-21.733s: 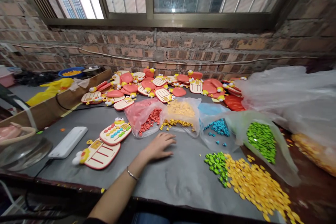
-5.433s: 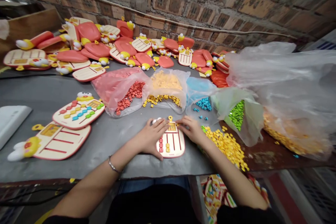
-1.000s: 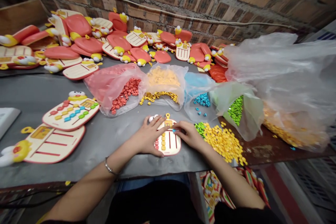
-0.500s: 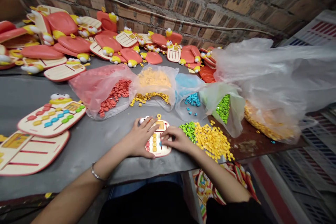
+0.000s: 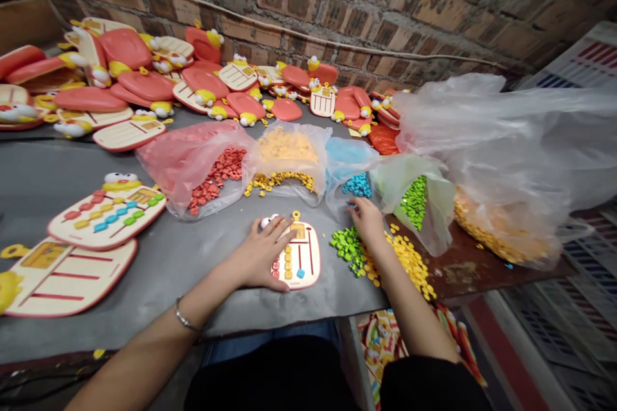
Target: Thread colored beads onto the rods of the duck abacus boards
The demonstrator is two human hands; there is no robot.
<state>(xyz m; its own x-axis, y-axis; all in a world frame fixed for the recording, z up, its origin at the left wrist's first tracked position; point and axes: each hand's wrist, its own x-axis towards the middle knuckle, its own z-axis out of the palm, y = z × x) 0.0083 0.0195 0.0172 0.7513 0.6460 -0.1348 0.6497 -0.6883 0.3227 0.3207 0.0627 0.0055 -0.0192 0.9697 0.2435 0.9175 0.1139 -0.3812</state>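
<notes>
The left hand (image 5: 265,253) lies spread over the left side of a toy board (image 5: 311,250), its thumb along the lower edge; the board rests near the middle of the bench's (image 5: 226,321) front edge. Red pieces (image 5: 275,270), partly covered by that hand, and a column of yellow pieces (image 5: 288,260) sit on the board, with one blue piece (image 5: 301,273) low in the next slot. The right hand (image 5: 369,221) is at the mouth of the blue bag (image 5: 348,157), thumb and fingertips drawn together at a bit of blue; whether they grip it I cannot tell. Below that hand, toward the front edge, a green pile (image 5: 347,247) touches a yellow pile (image 5: 407,260). Other toy boards (image 5: 125,48) lie heaped along the back edge.
</notes>
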